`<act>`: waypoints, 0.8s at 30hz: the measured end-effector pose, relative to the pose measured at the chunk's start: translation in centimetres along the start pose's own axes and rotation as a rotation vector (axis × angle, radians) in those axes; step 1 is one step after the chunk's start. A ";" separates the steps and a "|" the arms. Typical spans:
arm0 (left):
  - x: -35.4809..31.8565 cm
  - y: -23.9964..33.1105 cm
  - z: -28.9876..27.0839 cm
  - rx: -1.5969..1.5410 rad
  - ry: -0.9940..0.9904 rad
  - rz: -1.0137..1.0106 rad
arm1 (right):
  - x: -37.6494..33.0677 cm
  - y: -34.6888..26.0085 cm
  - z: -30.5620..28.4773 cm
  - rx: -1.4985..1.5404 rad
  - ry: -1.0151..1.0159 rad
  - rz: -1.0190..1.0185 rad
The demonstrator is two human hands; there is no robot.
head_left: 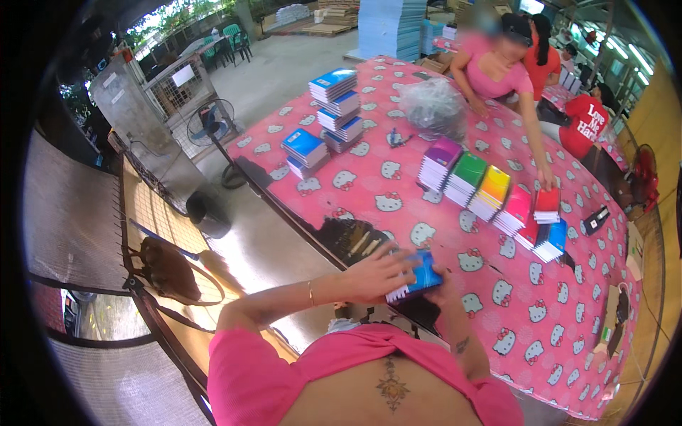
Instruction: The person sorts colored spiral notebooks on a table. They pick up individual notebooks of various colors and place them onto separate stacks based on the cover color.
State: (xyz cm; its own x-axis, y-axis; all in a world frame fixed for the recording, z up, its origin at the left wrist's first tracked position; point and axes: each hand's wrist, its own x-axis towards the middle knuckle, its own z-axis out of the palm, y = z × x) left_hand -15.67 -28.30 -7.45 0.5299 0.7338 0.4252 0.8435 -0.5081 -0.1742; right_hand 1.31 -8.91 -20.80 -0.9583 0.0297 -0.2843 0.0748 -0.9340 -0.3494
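Observation:
A small stack of blue-covered notebooks (423, 273) is tilted in front of me at the near edge of the table. My right hand (442, 290) grips it from the right side. My left hand (380, 273) has its fingers stretched out across the stack's left side, slightly blurred; whether it presses on the notebooks is hard to tell. Beyond, a row of notebook stacks runs to the right: purple (442, 157), green (469, 172), yellow (491, 190), pink (517, 207) and blue (551, 241). A co-worker's hand (545, 179) touches a red stack (547, 204) there.
Taller blue notebook stacks (334, 106) stand at the far left of the pink-covered table (426, 206). A clear plastic bag (433, 106) lies at its far side. A dark stapler-like object (597, 220) sits on the right. A fan (210, 122) stands left of the table.

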 end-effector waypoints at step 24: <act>-25.8 -29.0 -2.3 -1.505 1.324 -1.513 | 31.3 2.3 15.2 -0.580 0.186 -0.184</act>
State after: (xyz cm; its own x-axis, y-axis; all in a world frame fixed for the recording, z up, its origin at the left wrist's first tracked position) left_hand -54.01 -33.49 -11.33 -0.8352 0.5082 -0.2101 -0.4539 -0.4214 0.7851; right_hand -32.71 -15.59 -16.94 -0.9094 0.2819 -0.3058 0.1003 -0.5648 -0.8191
